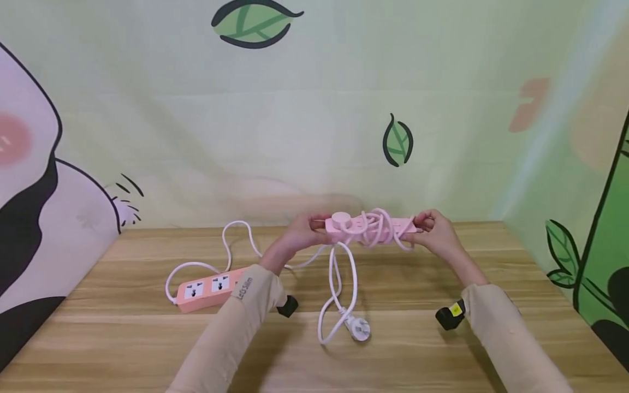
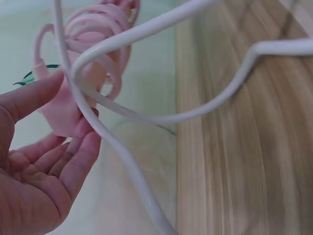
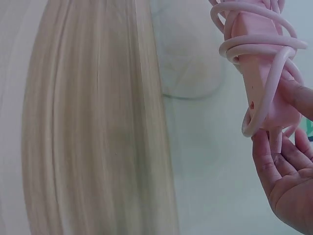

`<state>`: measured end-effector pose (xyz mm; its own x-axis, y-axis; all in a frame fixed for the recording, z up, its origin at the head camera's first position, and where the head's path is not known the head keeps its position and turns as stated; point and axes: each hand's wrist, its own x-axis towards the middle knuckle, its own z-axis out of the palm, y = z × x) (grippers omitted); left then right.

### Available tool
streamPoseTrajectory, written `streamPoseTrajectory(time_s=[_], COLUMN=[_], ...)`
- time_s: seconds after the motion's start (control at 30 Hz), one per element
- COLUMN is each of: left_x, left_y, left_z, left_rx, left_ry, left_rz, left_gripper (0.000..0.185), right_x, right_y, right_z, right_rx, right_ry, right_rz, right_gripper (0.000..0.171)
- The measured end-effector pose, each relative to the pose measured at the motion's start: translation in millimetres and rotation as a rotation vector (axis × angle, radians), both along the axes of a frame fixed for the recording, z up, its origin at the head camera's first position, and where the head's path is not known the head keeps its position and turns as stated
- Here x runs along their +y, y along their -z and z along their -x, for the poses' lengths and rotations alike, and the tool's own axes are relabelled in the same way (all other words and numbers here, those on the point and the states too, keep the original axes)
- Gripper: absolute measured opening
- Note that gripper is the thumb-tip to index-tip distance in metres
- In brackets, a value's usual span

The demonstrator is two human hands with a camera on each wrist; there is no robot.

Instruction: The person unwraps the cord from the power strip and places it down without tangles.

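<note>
The pink power strip point(image 1: 373, 226) is held above the worktop point(image 1: 442, 344), its ends pinched by the left hand point(image 1: 300, 232) at 9 o'clock and the right hand point(image 1: 437, 229) at 3 o'clock. The coils are best kept snug while the loose cord point(image 1: 339, 284), hanging toward 6, is guided.

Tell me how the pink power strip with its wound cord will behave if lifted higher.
The pink power strip looks rigid, spanning both hands unbent. Its cord seems floppy, drooping in loops, so the plug would probably drag off the table and swing.

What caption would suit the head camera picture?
Two hands, left hand and right hand, hold a cord-wrapped pink power strip above a wooden table.
</note>
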<state>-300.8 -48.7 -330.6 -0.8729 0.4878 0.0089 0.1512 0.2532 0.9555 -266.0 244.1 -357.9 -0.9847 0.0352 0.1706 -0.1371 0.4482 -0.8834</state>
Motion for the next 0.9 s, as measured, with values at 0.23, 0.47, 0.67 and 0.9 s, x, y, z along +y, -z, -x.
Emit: streamPoseTrajectory(time_s=[0.23, 0.47, 0.67, 0.9], left_x=[-5, -10, -12, -10], left_y=[15.3, 24.2, 26.3, 27.4], left_z=[5.5, -1.5, -5.1, -6.3], left_rx=[0.081, 0.086, 0.088, 0.106], left_ry=[0.005, -0.043, -0.062, -0.093], left_rz=[0.025, -0.067, -0.116, -0.076], left_gripper=[0.047, 0.047, 0.051, 0.052], right_x=[-8, -15, -17, -10], right_y=[-8.7, -11.2, -10.0, -3.2], right_z=[-2.0, -9.9, -12.9, -10.8], right_rx=[0.013, 0.115, 0.109, 0.042], right_ry=[-0.014, 0.066, 0.093, -0.085], right_rz=[-0.027, -0.113, -0.041, 0.132], right_gripper=[0.055, 0.060, 0.068, 0.068])
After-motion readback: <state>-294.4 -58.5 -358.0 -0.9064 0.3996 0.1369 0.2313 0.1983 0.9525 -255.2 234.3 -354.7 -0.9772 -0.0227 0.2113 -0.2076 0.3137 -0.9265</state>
